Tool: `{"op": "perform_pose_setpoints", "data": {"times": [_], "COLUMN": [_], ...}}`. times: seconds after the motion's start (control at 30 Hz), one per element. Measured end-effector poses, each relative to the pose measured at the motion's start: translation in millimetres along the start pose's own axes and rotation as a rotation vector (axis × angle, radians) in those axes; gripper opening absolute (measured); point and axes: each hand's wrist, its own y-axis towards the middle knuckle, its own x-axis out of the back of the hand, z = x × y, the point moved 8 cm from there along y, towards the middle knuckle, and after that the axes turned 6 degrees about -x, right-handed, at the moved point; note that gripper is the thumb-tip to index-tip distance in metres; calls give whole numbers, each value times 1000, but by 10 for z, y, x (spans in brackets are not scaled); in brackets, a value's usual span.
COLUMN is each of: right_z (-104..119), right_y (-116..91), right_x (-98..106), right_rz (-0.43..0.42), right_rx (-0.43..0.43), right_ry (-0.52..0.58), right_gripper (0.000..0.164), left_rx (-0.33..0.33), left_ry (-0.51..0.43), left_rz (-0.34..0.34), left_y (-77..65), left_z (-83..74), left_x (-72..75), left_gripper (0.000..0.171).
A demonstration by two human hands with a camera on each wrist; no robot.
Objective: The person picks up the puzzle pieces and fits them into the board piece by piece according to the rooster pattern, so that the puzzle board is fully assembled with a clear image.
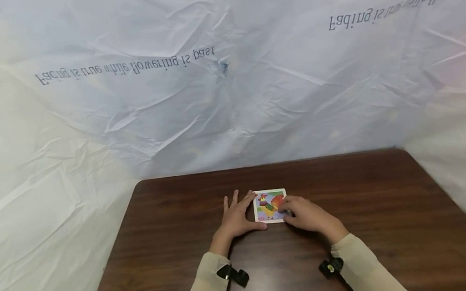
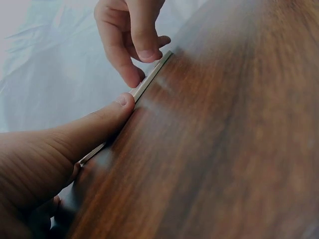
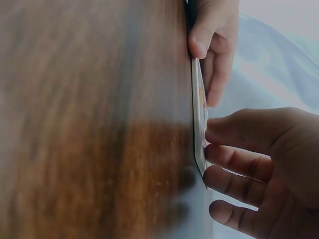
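A square picture board (image 1: 267,206) with a white border and a colourful rooster lies flat on the brown table. My left hand (image 1: 236,218) spreads along its left side, fingertips at the far left corner and thumb at the near left corner. In the left wrist view the straight left thumb (image 2: 107,122) presses at the board's thin edge (image 2: 154,74). Over the right part of the picture is my right hand (image 1: 307,213), fingers bent down. The right wrist view has its fingertips (image 3: 215,153) at the board's face; I cannot tell whether they pinch a small piece.
The dark wood table (image 1: 180,204) has rounded far corners. Behind and beside it hangs a wrinkled pale cloth (image 1: 255,116) with printed lettering. Each wrist carries a black strap, one at the left sleeve (image 1: 204,275), one at the right sleeve (image 1: 361,263).
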Motion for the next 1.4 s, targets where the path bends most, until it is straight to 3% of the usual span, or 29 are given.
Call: {"op": "perform_pose_setpoints", "data": {"times": [0.23,0.37,0.57,0.67,0.97,1.17,1.4], "right_z": [-7,-61,-315,-416,-521,-530,-518], "right_y": [-39,-45,-47,-48,-64,-19,-66], "right_x": [-52,-13,18,4,-71,-56,-133], "right_rz": [-1,-42,-93,-88,-46,-77,-61], "right_rx": [-4,-37,-196,-222,-193,-185,-205], "right_ry": [65,67,120,161,211,198,193], "right_gripper": [23,28,88,103,109,108,108], "left_rx": [29,37,26,21,-18,-1,18], "left_ry": [-23,-24,-73,-98,-127,-105,-71], "left_rz": [16,9,19,21,45,32,52], "left_y": [-103,-122,-75,-55,-49,-7,-55], "left_z": [72,95,109,129,91,83,93], "left_x": [-10,4,77,77,111,157,76], "left_gripper": [108,109,108,107,93,97,103]}}
